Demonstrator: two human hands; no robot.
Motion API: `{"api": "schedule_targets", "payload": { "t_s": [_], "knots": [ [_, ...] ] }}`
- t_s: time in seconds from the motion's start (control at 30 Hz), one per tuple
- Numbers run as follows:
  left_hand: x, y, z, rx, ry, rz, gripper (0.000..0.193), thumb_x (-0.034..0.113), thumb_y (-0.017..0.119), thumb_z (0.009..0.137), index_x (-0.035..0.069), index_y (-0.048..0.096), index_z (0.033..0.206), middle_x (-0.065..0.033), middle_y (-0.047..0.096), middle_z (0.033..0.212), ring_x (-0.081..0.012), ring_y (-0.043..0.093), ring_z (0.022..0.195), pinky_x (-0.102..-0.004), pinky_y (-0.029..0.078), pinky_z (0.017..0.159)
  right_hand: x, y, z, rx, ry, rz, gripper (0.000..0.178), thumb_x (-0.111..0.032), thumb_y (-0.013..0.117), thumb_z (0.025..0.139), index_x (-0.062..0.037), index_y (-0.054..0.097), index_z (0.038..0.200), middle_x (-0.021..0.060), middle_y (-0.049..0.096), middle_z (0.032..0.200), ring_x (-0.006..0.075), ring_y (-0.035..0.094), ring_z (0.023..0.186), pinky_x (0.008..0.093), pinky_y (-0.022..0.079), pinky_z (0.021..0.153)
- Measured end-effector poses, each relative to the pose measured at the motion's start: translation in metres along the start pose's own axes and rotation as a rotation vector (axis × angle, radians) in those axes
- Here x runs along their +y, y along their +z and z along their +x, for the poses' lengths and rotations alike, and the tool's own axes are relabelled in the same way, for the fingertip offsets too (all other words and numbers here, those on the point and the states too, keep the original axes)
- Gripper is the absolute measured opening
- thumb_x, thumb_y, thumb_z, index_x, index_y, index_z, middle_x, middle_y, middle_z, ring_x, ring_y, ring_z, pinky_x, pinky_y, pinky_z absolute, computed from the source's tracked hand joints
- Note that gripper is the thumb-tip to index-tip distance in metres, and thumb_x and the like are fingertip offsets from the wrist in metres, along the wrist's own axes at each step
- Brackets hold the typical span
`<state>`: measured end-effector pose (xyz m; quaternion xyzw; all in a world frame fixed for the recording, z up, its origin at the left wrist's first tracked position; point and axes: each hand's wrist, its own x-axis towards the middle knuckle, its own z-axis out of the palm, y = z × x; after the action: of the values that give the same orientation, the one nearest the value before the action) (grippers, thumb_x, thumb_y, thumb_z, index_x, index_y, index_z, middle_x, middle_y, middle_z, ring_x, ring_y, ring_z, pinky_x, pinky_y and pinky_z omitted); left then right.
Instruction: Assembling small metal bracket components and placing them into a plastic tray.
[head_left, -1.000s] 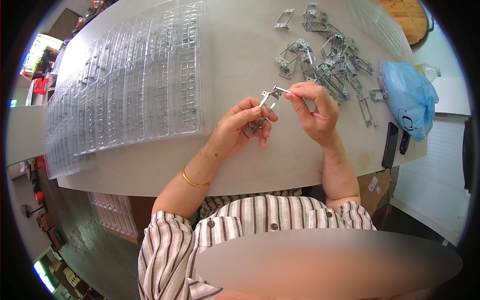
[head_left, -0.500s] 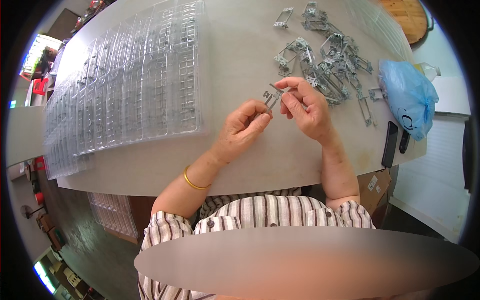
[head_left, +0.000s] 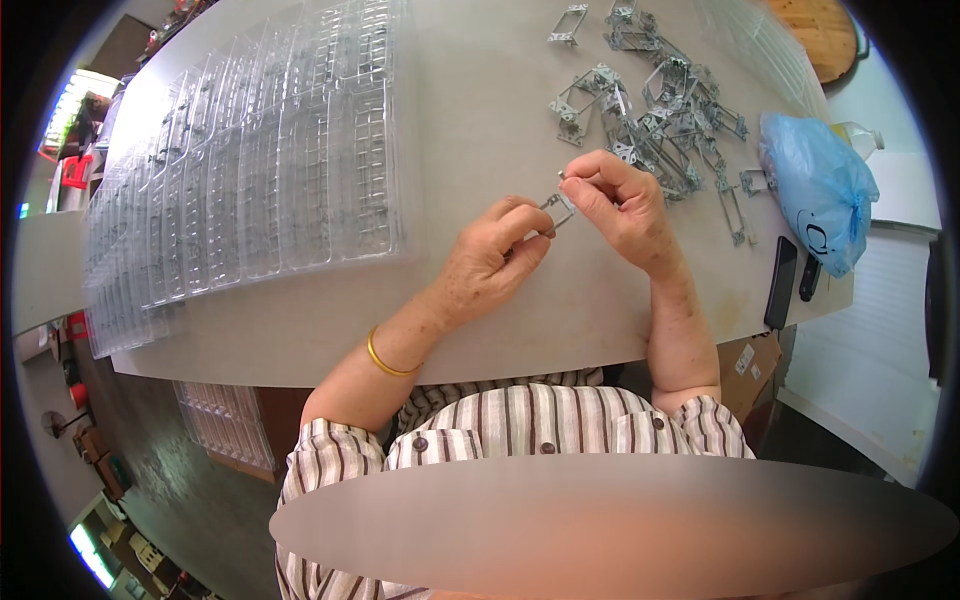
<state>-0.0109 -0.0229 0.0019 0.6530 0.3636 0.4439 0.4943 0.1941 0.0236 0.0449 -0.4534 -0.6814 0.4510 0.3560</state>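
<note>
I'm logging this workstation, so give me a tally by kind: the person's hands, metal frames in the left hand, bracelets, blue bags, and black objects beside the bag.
Hands: 2 (left hand, right hand)
Metal frame in the left hand: 1
Gold bracelet: 1
Blue bag: 1
Black objects: 2 (long slab, shorter piece)
Total: 7

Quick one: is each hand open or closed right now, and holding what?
Left hand: closed, holding a small metal frame.
Right hand: closed, fingertips pinching a small metal piece, mostly hidden.
</note>
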Motion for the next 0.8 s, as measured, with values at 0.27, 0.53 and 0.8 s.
{"api": "schedule_targets", "payload": {
  "t_s": [0.27,0.53,0.8],
  "knots": [
    [-0.003,-0.010,0.000,-0.091,-0.400,-0.556,0.022,0.018,0.047,0.105,0.002,0.061,0.111,-0.0094,0.064,0.106,-0.0115,0.052,0.070,-0.0227,0.041,0.059,-0.003,-0.001,0.006,0.219,-0.119,0.161,0.005,-0.011,0.065,0.098,-0.0059,0.065,0.095,-0.0095,0.051,0.069,-0.0008,0.040,0.061,0.0190,0.032,0.053],
    [-0.004,-0.008,0.003,0.060,-0.294,-0.774,0.024,0.021,0.043,0.105,0.003,0.059,0.111,-0.0148,0.066,0.110,-0.0118,0.053,0.069,-0.0234,0.041,0.055,0.001,0.001,0.003,0.078,0.068,-0.006,0.007,-0.012,0.066,0.097,-0.0054,0.066,0.095,-0.0077,0.055,0.070,0.0004,0.045,0.063,0.0196,0.037,0.055],
    [-0.003,-0.008,0.001,0.036,-0.294,-0.648,0.025,0.023,0.045,0.106,0.004,0.059,0.113,-0.0103,0.064,0.112,-0.0102,0.051,0.072,-0.0222,0.040,0.057,-0.003,0.002,0.004,0.079,0.074,-0.105,0.009,-0.014,0.069,0.095,-0.0055,0.067,0.095,-0.0069,0.056,0.070,0.0007,0.046,0.062,0.0207,0.038,0.055]
  ]
}}
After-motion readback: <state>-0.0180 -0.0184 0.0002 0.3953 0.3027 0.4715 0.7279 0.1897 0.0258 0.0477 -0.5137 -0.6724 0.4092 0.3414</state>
